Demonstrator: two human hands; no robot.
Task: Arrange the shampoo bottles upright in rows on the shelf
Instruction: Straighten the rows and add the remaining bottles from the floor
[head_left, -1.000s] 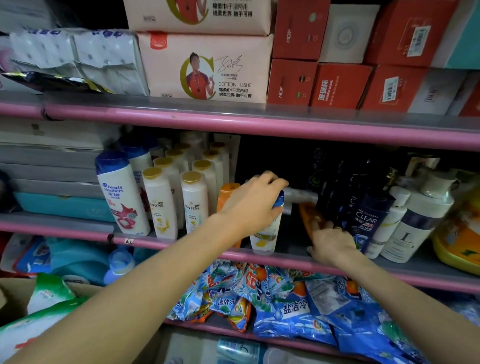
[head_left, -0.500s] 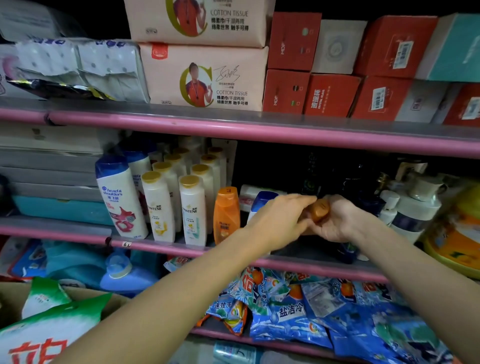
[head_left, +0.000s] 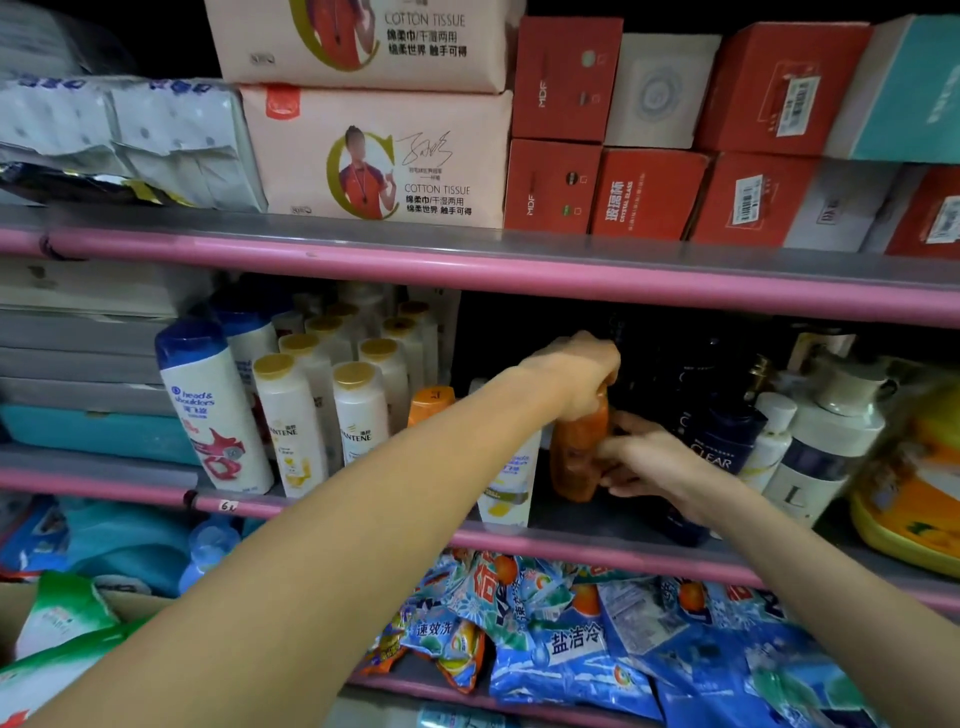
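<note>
White plastic shampoo bottles with gold caps (head_left: 291, 415) stand in rows at the left of the pink-edged shelf (head_left: 571, 543). Further right, the left hand (head_left: 576, 376) curls its grip over the cap of an orange plastic shampoo bottle (head_left: 576, 452), upright on the shelf. The right hand (head_left: 649, 462) pinches its lower side. It looks light, stiff and smooth, likely slippery; cap and waist seem the surest holds.
</note>
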